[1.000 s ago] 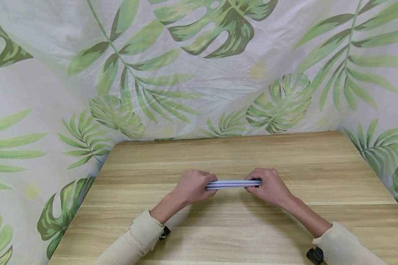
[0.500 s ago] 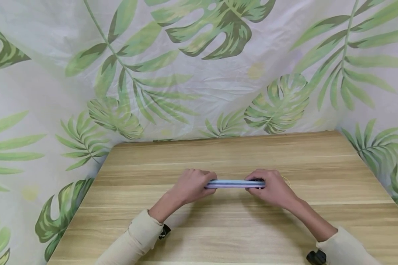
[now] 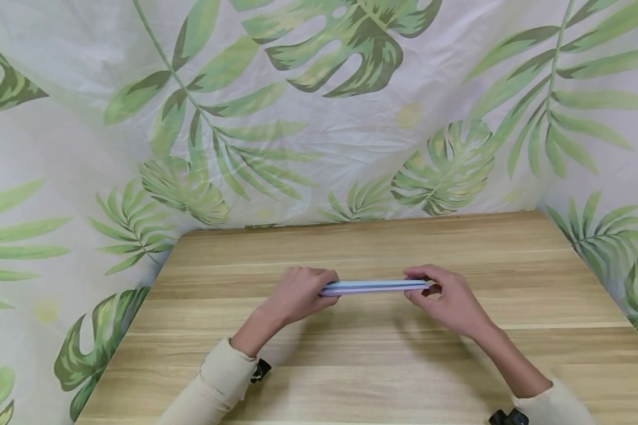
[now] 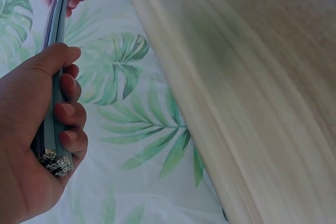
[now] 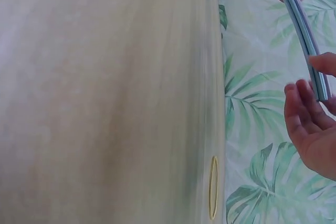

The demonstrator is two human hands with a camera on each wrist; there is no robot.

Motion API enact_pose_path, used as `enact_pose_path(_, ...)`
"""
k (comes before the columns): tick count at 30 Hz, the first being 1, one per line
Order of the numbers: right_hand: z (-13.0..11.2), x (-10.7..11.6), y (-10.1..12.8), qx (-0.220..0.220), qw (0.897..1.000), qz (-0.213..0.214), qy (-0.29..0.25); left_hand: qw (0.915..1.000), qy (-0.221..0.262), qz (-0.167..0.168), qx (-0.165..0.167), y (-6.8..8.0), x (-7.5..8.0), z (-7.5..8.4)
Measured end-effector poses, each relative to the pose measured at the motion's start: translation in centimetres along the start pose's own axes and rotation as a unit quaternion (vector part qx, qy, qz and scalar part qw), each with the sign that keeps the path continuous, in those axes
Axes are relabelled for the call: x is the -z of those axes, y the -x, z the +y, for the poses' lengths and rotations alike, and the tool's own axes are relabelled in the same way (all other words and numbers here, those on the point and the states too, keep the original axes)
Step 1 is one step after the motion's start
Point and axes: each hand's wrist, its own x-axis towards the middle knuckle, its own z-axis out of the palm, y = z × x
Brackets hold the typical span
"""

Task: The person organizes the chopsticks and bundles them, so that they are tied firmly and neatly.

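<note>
A bundle of slim, straight-sided sticks [image 3: 372, 287], pale blue and purple, is held level above the table between both hands. My left hand [image 3: 299, 297] grips its left end, fingers wrapped round and thumb laid along it. Silvery, speckled ends of the sticks [image 4: 56, 163] show below the palm in the left wrist view; their exact kind is unclear. At the other end, my right hand [image 3: 453, 300] holds the tip lightly between thumb and fingers. Its other fingers [image 5: 302, 111] stand away from the bundle in the right wrist view.
A thin yellow loop, like a rubber band [image 5: 213, 187], lies near the table edge in the right wrist view. The wooden table [image 3: 351, 383] extends beneath both hands. Leaf-patterned cloth [image 3: 276, 147] hangs behind and along its sides.
My right hand has loosened its grip and shifted rightward toward the bundle's tip, uncovering more of it. My left hand and the bundle have moved slightly left and up in the head view.
</note>
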Motion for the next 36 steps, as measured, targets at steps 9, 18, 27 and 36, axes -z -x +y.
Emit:
enact_pose_path(9,0.0,-0.4,0.9,0.032,0.999,0.001,-0.027,0.9995,0.012,0.025,0.012,0.0,0.8,-0.5)
enact_pose_path(18,-1.2,-1.1,1.2,0.052,0.998,0.003,-0.037,0.9985,0.042,0.024,0.027,-0.3,1.1,-0.3)
enact_pose_path(27,-1.3,-1.5,1.4,0.053,0.997,0.013,-0.053,0.9982,0.05,0.024,0.024,-0.8,0.9,0.2)
enact_pose_path(36,-1.1,-1.3,0.9,0.03,0.994,0.023,-0.103,0.9987,0.045,0.02,0.01,-0.7,0.9,0.7)
